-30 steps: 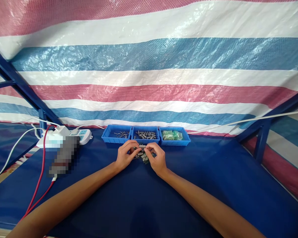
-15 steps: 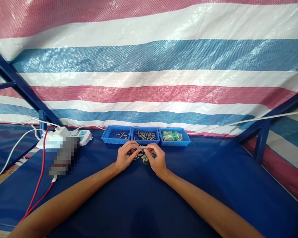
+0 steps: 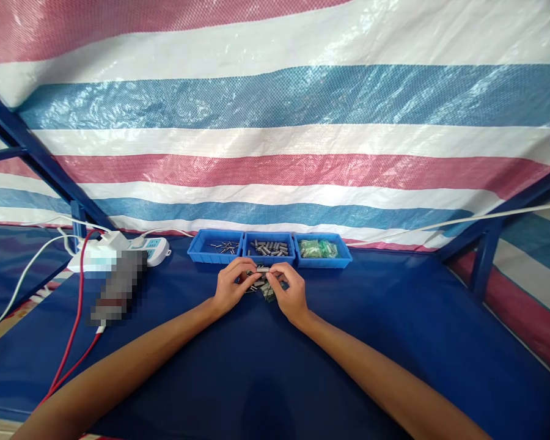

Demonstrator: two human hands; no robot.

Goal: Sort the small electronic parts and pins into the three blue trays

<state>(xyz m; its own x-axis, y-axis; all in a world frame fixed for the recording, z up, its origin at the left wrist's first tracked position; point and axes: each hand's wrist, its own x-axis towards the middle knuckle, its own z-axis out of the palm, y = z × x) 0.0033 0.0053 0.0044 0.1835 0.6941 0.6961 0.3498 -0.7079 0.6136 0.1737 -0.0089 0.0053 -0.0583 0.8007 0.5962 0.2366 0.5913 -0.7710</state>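
Observation:
Between the fingertips of both hands lies a small grey metal cylinder (image 3: pixel 262 269), held level. My left hand (image 3: pixel 231 285) pinches its left end and my right hand (image 3: pixel 289 292) pinches its right end. Just below the fingers, a small pile of loose metal parts (image 3: pixel 266 289) rests on the blue table, partly hidden by the hands. Behind them three blue trays stand in a row: the left tray (image 3: pixel 215 259) holds thin pins, the middle tray (image 3: pixel 269 259) short metal cylinders, the right tray (image 3: pixel 323 263) parts in greenish plastic.
A white power strip (image 3: pixel 153 252) with plugs and cables sits at the left, beside a blurred dark object (image 3: pixel 119 287) with a red cable (image 3: pixel 76 330). Blue metal posts flank the blue table (image 3: pixel 357 330). A striped plastic sheet (image 3: pixel 275 140) hangs behind the trays.
The view has shifted slightly. Both hands stay nearly in place, pinching the cylinder, which shows a little more clearly between the fingertips now.

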